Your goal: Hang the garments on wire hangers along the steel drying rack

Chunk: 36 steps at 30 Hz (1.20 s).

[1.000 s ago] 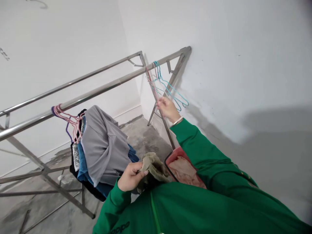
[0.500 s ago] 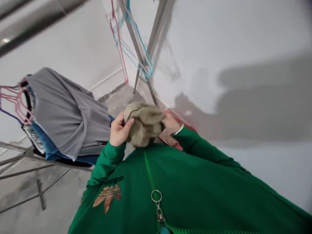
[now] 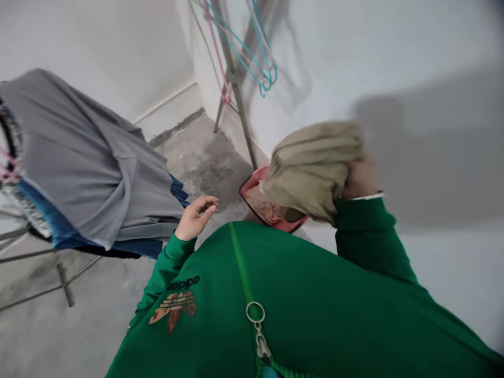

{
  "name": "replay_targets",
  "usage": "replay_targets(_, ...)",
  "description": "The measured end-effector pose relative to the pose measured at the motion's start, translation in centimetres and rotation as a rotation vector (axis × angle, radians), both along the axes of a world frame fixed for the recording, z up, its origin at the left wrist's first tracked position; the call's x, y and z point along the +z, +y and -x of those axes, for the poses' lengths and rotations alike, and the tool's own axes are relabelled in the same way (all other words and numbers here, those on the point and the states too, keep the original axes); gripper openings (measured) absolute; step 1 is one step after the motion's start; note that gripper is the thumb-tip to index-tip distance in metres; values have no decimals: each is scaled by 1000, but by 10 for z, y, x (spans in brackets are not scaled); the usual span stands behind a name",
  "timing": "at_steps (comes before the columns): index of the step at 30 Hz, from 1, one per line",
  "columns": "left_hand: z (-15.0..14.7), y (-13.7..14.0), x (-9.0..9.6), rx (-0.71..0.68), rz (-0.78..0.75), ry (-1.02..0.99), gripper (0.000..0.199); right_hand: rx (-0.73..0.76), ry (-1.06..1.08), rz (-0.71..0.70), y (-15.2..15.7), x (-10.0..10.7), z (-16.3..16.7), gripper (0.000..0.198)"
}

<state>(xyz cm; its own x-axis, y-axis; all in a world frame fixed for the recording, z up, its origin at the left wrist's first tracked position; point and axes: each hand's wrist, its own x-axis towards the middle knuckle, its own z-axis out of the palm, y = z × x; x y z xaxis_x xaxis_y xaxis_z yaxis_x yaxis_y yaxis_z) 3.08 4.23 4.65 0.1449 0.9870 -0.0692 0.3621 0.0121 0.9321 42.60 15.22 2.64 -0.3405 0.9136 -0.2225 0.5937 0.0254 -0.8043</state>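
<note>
Out to the right, my right hand (image 3: 361,177) is closed on a bunched olive-khaki cloth garment (image 3: 315,163); its exact kind is hard to make out. The hand is slightly smeared by motion. My left hand (image 3: 197,216) holds nothing, its thumb and fingers apart, in front of the green jacket (image 3: 291,283) on my body. Partly behind the garment, low on the floor, sits a red container (image 3: 260,176) with a dark rim and pale pinkish contents.
A grey garment (image 3: 86,157) hangs with blue and patterned clothes on a metal rack (image 3: 63,283) at the left. Blue and pink hangers (image 3: 252,58) dangle from a metal stand (image 3: 244,121) near the corner. A white wall (image 3: 425,58) stands on the right.
My left hand has let go of the khaki garment. My right hand has carried it to the right and slightly up, uncovering more of the red container. The view has shifted a little.
</note>
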Motion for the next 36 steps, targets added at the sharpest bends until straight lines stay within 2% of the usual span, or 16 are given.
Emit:
replay_targets(3, 5, -6, 10, 23, -83, 54, 36, 63, -14, 2, 1, -42, 44, 41)
replay_targets(6, 18, -18, 38, 90, -263, 188, 28, 144, -36, 20, 9, -87, 86, 41)
replay_targets(8, 32, -32, 64, 211, -440, 315, 23, 188, -80, 59, 18, -108, 112, 39)
replay_targets(10, 49, -47, 89, 426, -608, 481, 24, 290, -105, 99, 25, -117, 141, 38)
replay_targets(12, 68, -58, 106, 651, -692, 655, 26, 442, -71, 112, 28, -110, 173, 39)
replay_targets(14, 88, -57, 111, 788, -685, 790, 31, 592, 14, 96, 29, -91, 207, 41)
replay_targets(18, 122, -33, 98, 827, -606, 866, 47, 864, 273, -19, 27, -39, 271, 42)
replay_targets(21, 142, -7, 91, 820, -564, 813, 55, 961, 409, -97, 23, -8, 311, 48)
replay_targets(24, 156, 16, 96, 855, -499, 691, 60, 982, 487, -155, 16, 9, 341, 65)
replay_targets(26, 159, 28, 100, 863, -447, 540, 56, 987, 536, -223, 10, 13, 355, 83)
replay_targets(28, 155, 34, 103, 853, -416, 387, 43, 976, 595, -307, 2, 12, 362, 100)
replay_targets(30, 141, 34, 103, 847, -402, 363, 19, 935, 634, -368, -8, 8, 365, 115)
replay_targets(31, 131, 31, 101, 858, -399, 422, 15, 904, 640, -381, -13, 6, 364, 120)
replay_targets(34, 93, 23, 93, 924, -441, 766, 37, 786, 637, -361, -28, 0, 362, 129)
replay_targets(36, 68, 19, 87, 898, -501, 987, 40, 692, 655, -339, -35, -2, 361, 128)
